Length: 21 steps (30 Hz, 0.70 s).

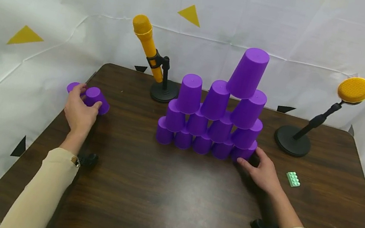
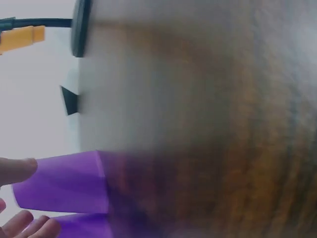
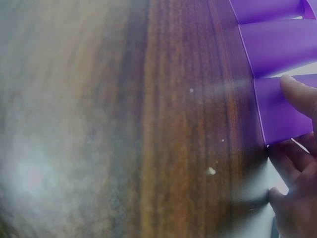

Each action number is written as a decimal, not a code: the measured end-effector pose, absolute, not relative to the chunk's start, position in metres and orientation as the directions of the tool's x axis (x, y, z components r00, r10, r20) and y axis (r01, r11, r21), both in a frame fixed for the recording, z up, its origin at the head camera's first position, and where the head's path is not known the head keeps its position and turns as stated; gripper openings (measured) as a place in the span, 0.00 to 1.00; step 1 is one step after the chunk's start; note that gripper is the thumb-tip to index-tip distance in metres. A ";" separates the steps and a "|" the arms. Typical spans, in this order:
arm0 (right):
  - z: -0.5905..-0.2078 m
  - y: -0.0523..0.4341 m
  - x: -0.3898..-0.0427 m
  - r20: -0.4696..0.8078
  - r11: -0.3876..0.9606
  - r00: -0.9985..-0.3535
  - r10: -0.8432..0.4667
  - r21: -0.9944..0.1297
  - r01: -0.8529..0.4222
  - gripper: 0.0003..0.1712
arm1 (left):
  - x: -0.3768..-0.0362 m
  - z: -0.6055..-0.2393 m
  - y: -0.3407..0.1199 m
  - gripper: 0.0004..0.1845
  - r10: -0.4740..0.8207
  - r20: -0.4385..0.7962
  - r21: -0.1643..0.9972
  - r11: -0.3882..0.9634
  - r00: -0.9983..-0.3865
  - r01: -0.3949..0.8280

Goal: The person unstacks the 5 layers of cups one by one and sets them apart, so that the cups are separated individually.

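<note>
Purple cups stand upside down in a stepped stack [image 1: 197, 124] at the table's middle, several along the bottom row and a single top cup [image 1: 249, 73] set right of centre. At the lower right corner, my right hand [image 1: 264, 171] holds the end bottom cup [image 3: 285, 111], thumb on the near side and fingers round the outer side. Far to the left, two more upside-down cups stand side by side. My left hand [image 1: 81, 112] grips the right one of them [image 2: 67, 182] between thumb and fingers. Its fingers overlap the other cup [image 2: 89, 225].
A yellow microphone [image 1: 148, 45] on a black stand rises behind the stack's left side. Another stand with a round yellow head [image 1: 354, 90] is at the back right. A mint-green toy brick [image 1: 293, 179] lies right of my right hand. White sheeting [image 1: 231, 0] borders the dark wooden table [image 1: 153, 198].
</note>
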State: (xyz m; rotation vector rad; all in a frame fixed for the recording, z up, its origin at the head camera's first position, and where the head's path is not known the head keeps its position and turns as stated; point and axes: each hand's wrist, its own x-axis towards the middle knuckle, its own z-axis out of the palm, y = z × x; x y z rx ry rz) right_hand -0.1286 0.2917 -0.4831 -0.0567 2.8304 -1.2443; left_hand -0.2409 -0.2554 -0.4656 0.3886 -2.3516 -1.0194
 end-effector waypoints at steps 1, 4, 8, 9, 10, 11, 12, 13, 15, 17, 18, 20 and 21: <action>-0.483 0.292 -0.128 -0.029 0.675 -0.998 -0.055 -0.737 -0.016 0.41 | -0.239 -0.462 -0.254 0.40 -0.446 0.397 0.720 0.694 -0.802 -0.030; -0.484 0.292 -0.128 -0.024 0.674 -0.998 -0.057 -0.738 -0.021 0.41 | -0.234 -0.442 -0.240 0.40 -0.377 0.517 0.631 0.774 -0.768 0.045; -0.484 0.292 -0.129 -0.016 0.674 -0.999 -0.052 -0.739 -0.023 0.40 | -0.224 -0.398 -0.203 0.34 -0.214 0.664 0.522 0.819 -0.717 0.238; -0.485 0.292 -0.129 -0.012 0.674 -0.999 -0.051 -0.738 -0.026 0.40 | -0.222 -0.386 -0.192 0.33 -0.171 0.694 0.503 0.810 -0.700 0.301; -0.485 0.292 -0.129 -0.011 0.673 -0.999 -0.051 -0.739 -0.026 0.40 | -0.220 -0.374 -0.180 0.31 -0.130 0.720 0.491 0.789 -0.682 0.368; -0.485 0.291 -0.129 -0.009 0.672 -0.999 -0.051 -0.740 -0.028 0.40 | -0.218 -0.362 -0.168 0.30 -0.088 0.745 0.478 0.762 -0.661 0.437; -0.485 0.291 -0.129 -0.008 0.672 -0.999 -0.052 -0.740 -0.030 0.40 | -0.215 -0.351 -0.155 0.29 -0.046 0.768 0.464 0.727 -0.639 0.506; -0.485 0.291 -0.129 -0.007 0.672 -0.999 -0.054 -0.740 -0.031 0.40 | -0.212 -0.340 -0.143 0.28 -0.005 0.786 0.449 0.692 -0.618 0.566; -0.485 0.291 -0.129 -0.009 0.673 -0.998 -0.056 -0.739 -0.031 0.40 | -0.208 -0.322 -0.119 0.27 0.073 0.820 0.411 0.615 -0.567 0.673; -0.485 0.291 -0.129 -0.015 0.675 -0.998 -0.055 -0.737 -0.026 0.40 | -0.204 -0.308 -0.095 0.27 0.142 0.841 0.379 0.532 -0.521 0.757; -0.485 0.291 -0.129 -0.017 0.676 -0.998 -0.054 -0.737 -0.024 0.40 | -0.202 -0.303 -0.083 0.27 0.170 0.846 0.371 0.491 -0.505 0.788; -0.484 0.291 -0.129 -0.021 0.676 -0.998 -0.051 -0.737 -0.018 0.40 | -0.199 -0.295 -0.061 0.27 0.220 0.849 0.364 0.414 -0.481 0.834; -0.484 0.291 -0.128 -0.022 0.675 -0.999 -0.049 -0.738 -0.017 0.40 | -0.198 -0.293 -0.050 0.28 0.243 0.848 0.365 0.378 -0.471 0.851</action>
